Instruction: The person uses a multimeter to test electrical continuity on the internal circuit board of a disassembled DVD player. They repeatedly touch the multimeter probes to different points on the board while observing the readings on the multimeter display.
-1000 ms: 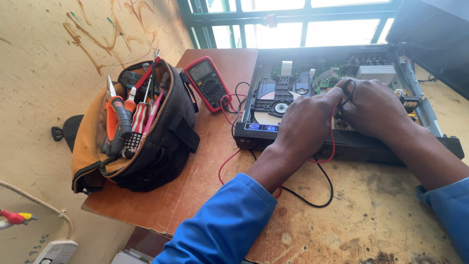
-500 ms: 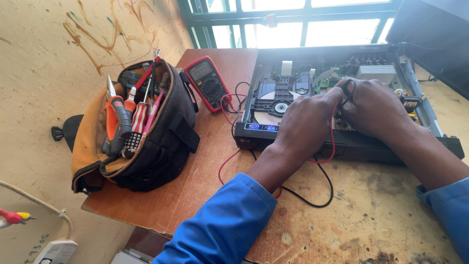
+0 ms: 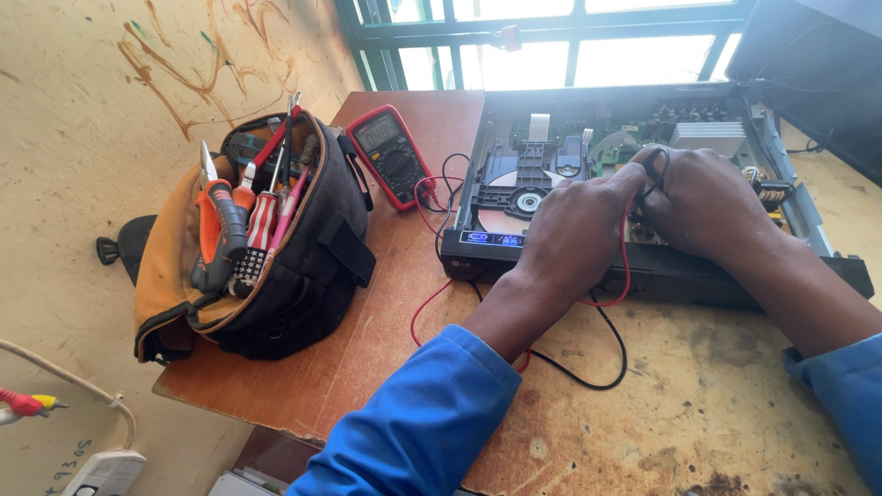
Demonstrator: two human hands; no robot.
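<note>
A: Hand state?

B: Both hands are laid over the opened disc player, knuckles up. The left hand is curled narrow, its forefinger stretched to a black probe tip. The right hand is closed down beside it, touching it at the fingertips. Which hand actually pinches the probe cannot be told; the fingers are hidden underneath.

A: Leads?

B: A red lead is seen running under the left wrist. A black lead is looped on the table just below that wrist. Both are traced back left to a red multimeter, which is lying flat on the wooden board, well left of the left hand.

A: Player position?

B: Directly under both hands, lid off, disc tray exposed just left of the left hand, circuit board beyond the fingertips.

A: Anything else?

B: An orange-and-black tool bag is set far left of the hands, unzipped. Pliers and red-handled screwdrivers are stood upright in it.
</note>
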